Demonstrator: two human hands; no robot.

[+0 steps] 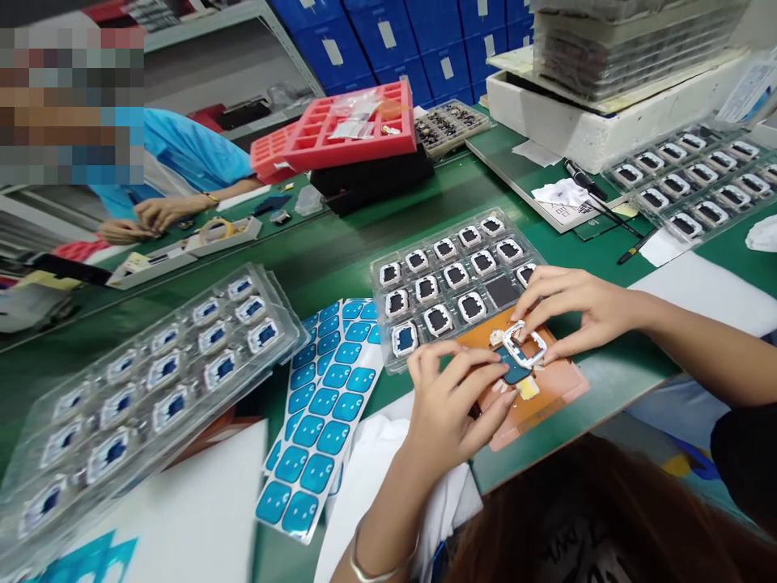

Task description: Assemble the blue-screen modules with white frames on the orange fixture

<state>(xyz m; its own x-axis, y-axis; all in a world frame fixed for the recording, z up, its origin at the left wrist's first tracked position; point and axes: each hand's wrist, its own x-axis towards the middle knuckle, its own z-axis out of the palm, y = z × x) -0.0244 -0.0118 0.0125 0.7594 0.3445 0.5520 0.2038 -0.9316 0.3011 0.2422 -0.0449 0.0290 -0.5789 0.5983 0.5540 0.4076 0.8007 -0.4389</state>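
- Dark hair (546, 518) nearest the camera, hanging just below the near edge of the orange pad (554, 402), which is the landmark.
- Orange pad lies flat on the green surface (613, 413).
- White ring frame (525, 346), square with rounded corners, above the upper part of the pad, overlapping a teal square (515, 368).
- Right hand (586, 304) at the pad's right side: fingers bent, partly closed, thumb and fingertips at the edges of the ring frame, which it holds.
- Left hand (449, 397) at the pad's left side: half open, fingers curved, fingertips at the teal square; cannot tell whether it grips. Metal bracelet (380, 573) on that wrist.
- Yellow piece (528, 387) on the pad, touching the teal square.
- Clear tray (455, 279) just beyond the pad, rows of white frames with dark centres.
- Teal sticker sheets (324, 405) left of the pad; second tray (163, 372) farther left.
- Third tray (698, 182) beyond the pad, to its right.
- Red compartment tray (352, 121) well beyond the pad; co-worker's hands (154, 217) far left of it.
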